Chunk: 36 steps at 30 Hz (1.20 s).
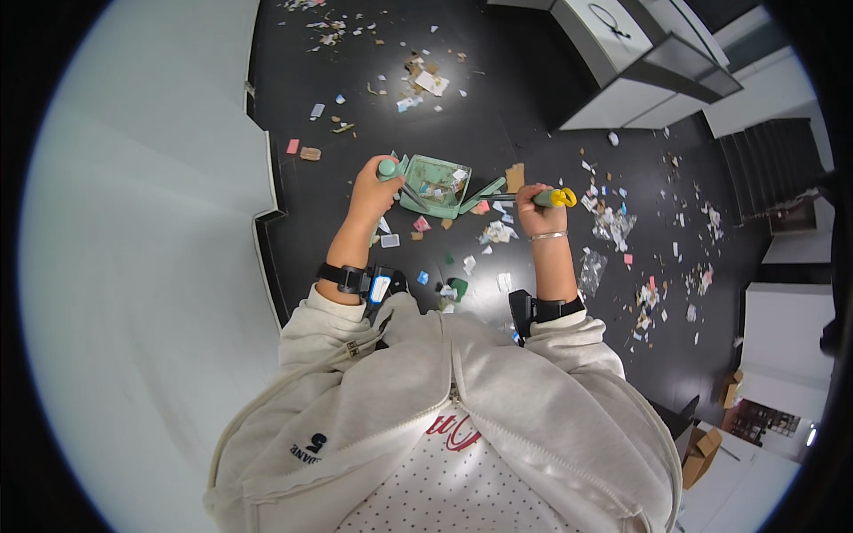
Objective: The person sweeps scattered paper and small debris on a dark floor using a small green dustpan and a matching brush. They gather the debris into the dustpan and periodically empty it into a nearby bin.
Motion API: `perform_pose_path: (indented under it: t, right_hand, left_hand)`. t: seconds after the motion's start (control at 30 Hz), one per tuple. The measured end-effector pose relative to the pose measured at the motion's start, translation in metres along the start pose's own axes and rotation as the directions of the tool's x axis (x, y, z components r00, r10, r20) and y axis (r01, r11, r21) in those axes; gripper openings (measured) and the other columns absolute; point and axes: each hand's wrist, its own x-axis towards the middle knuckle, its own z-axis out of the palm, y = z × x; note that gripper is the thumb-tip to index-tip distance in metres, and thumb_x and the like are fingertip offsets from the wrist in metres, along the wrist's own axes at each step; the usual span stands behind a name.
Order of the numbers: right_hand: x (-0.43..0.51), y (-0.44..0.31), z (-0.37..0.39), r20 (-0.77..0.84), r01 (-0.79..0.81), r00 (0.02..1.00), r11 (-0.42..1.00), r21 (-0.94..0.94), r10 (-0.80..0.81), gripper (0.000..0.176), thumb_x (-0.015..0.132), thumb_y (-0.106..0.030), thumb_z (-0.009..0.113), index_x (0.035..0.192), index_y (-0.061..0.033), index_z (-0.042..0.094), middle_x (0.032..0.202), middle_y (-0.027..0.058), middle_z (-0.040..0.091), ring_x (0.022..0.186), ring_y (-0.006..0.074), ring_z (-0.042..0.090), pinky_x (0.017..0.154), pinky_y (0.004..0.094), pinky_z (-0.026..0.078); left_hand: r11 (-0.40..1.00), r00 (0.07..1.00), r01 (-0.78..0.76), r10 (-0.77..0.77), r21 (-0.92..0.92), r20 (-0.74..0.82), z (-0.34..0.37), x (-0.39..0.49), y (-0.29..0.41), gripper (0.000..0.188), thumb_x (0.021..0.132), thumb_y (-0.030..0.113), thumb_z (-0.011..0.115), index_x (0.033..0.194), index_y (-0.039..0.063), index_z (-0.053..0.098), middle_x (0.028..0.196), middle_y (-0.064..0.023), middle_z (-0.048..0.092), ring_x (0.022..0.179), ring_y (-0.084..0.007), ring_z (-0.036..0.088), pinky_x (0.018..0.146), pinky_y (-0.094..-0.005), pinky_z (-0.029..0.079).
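My left hand (378,188) is wrapped around the green-tipped handle of a long-handled dustpan (411,174), whose metal pole slants down into view. The light green pan has dirt and several paper scraps inside. My right hand (538,206) grips a broom handle (550,198) with a yellow hanging loop (566,197) at its end. Just right of the pan is the green broom head (482,195), on a metal pole; from above I cannot tell whether it touches the pan. Paper scraps (498,232) and a piece of brown cardboard (515,178) lie close to the broom.
Litter is scattered over the dark floor (460,120), including a heap of scraps (426,80) ahead and clear plastic bags (613,225) to the right. A white wall (146,220) runs along my left. A white cabinet (626,100) stands ahead right; cardboard boxes (701,456) are at lower right.
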Motion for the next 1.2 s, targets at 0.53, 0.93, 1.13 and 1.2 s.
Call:
perform_pose_path:
  t: [0.53, 0.93, 1.13, 1.2]
  right_hand:
    - [0.268, 0.158, 0.133, -0.095, 0.037, 0.994, 0.990, -0.137, -0.050, 0.005, 0.090, -0.005, 0.045, 0.091, 0.0002, 0.047, 0.078, 0.0092, 0.049, 0.064, 0.0194, 0.055, 0.059, 0.0287, 0.054]
    - [0.534, 0.180, 0.295, -0.087, 0.077, 0.993, 0.994, -0.075, -0.084, 0.010, 0.089, -0.003, 0.047, 0.096, 0.0025, 0.051, 0.086, 0.0096, 0.055, 0.075, 0.0199, 0.059, 0.066, 0.0301, 0.056]
    - [0.624, 0.204, 0.368, -0.089, 0.027, 0.995, 0.993, -0.117, -0.038, 0.004, 0.088, -0.002, 0.048, 0.089, 0.0012, 0.050, 0.083, 0.0093, 0.054, 0.069, 0.0180, 0.056, 0.063, 0.0294, 0.055]
    - [0.666, 0.214, 0.398, -0.082, -0.003, 0.997, 0.993, -0.119, -0.007, 0.003, 0.088, -0.001, 0.048, 0.086, 0.0007, 0.050, 0.078, 0.0086, 0.052, 0.066, 0.0173, 0.055, 0.061, 0.0288, 0.054]
  left_hand:
    - [0.999, 0.980, -0.049, 0.045, -0.016, -0.195, -0.143, 0.221, 0.060, 0.031, 0.080, 0.004, 0.064, 0.107, 0.007, 0.051, 0.065, -0.0014, 0.049, 0.045, -0.0078, 0.044, 0.040, -0.0233, 0.035]
    - [1.000, 0.966, 0.007, -0.010, -0.011, -0.257, -0.154, 0.503, 0.168, 0.030, 0.082, 0.007, 0.062, 0.110, 0.008, 0.053, 0.070, -0.0003, 0.050, 0.055, -0.0086, 0.047, 0.049, -0.0242, 0.039]
    - [0.999, 0.956, -0.034, 0.029, -0.013, -0.291, -0.168, 0.634, 0.208, 0.031, 0.081, 0.007, 0.062, 0.110, 0.008, 0.053, 0.070, 0.0002, 0.050, 0.055, -0.0082, 0.047, 0.048, -0.0240, 0.039]
    - [0.998, 0.957, -0.054, 0.046, -0.021, -0.286, -0.173, 0.689, 0.220, 0.031, 0.081, 0.006, 0.063, 0.110, 0.008, 0.053, 0.069, 0.0001, 0.050, 0.053, -0.0081, 0.047, 0.047, -0.0238, 0.038]
